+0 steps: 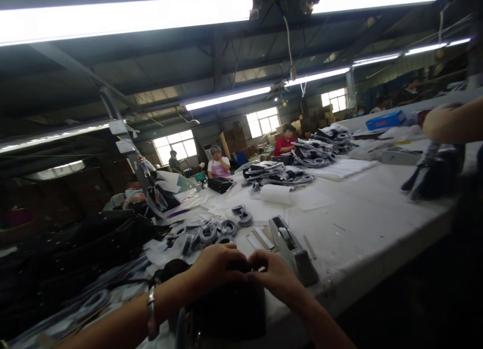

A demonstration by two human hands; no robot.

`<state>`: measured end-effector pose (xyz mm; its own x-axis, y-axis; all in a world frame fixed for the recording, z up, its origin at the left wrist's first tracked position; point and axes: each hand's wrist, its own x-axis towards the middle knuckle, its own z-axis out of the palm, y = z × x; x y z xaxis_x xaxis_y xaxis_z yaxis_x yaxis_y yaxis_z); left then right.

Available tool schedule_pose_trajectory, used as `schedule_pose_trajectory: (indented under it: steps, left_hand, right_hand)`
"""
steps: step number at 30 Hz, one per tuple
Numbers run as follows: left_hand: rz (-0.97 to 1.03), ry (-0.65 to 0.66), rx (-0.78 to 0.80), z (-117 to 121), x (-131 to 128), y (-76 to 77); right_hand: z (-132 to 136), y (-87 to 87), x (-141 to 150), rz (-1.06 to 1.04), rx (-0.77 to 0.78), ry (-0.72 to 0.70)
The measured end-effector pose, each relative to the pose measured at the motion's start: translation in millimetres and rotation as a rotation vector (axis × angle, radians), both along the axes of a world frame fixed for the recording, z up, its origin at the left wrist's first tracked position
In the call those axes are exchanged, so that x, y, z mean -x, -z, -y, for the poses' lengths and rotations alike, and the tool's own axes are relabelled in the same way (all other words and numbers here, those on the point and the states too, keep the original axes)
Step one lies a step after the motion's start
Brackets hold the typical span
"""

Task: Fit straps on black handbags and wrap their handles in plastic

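In front of me is a dark black bag (234, 313), its details lost in shadow. My left hand (217, 266), below a wrist with a silver bracelet, curls over its top edge. Opposite it, my right hand (277, 278) pinches the same edge, thumb and fingertips pressed together. The two hands almost meet there. A grey tape dispenser (298, 261) stands just right of my right hand. Beyond my hands lie several coiled straps (209, 233) in clear plastic, and some white and brown strips (260, 238).
Stacks of plastic-wrapped straps (275, 173) sit farther back on the white table (354, 213). Black bags (86, 258) are heaped at left. At right a co-worker's arm (453, 122) reaches over a dark wrapped item (433, 175). A blue box (385, 120) lies behind. Other people sit beyond.
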<state>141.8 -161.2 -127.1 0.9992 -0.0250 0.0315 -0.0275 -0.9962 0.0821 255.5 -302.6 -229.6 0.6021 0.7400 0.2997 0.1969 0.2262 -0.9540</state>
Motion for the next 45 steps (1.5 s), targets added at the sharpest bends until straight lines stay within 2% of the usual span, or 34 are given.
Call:
schedule_pose_trajectory:
  steps: [3,6,9,16,20,23,25,28,32,34,36,45]
  left_hand:
    - [0.028,0.005,0.02,-3.4,3.7,3.3]
    - [0.043,-0.003,0.057,-6.4,8.8,5.1]
    - [0.063,-0.023,0.134,-8.7,13.7,5.8]
    - [0.085,-0.075,0.21,-14.8,14.6,11.0]
    - [0.087,-0.062,0.236,-18.3,11.5,12.9]
    - [0.079,-0.071,0.257,-19.8,11.1,11.9]
    - [0.067,-0.082,0.26,-18.9,11.3,10.7]
    - [0.061,-0.087,0.252,-14.7,11.2,8.7]
    - [0.061,-0.076,0.239,-9.4,11.3,6.6]
    - [0.059,-0.083,0.225,-9.0,12.2,6.4]
    - [0.059,-0.099,0.21,-9.5,13.3,7.0]
    - [0.064,-0.126,0.211,-6.2,13.2,5.4]
  right_hand:
    - [-2.1,3.5,-1.6,-0.062,0.0,-0.087]
    - [-4.8,11.6,1.7,-0.1,0.003,-0.081]
    - [-0.6,27.6,2.7,-0.096,0.022,0.008]
    - [26.7,82.0,-5.8,-0.082,0.14,0.234]
    - [36.9,94.4,-9.6,-0.02,0.146,0.297]
    - [38.4,93.0,-7.7,0.038,0.138,0.316]
    - [35.8,86.2,-2.5,0.069,0.123,0.347]
    - [26.5,64.5,10.5,0.116,0.08,0.369]
    - [10.7,29.0,25.4,0.167,0.018,0.28]
    - [5.6,19.7,27.6,0.154,0.022,0.255]
    - [3.4,18.2,26.9,0.135,0.035,0.243]
    - [5.7,32.3,22.6,0.096,0.057,0.258]
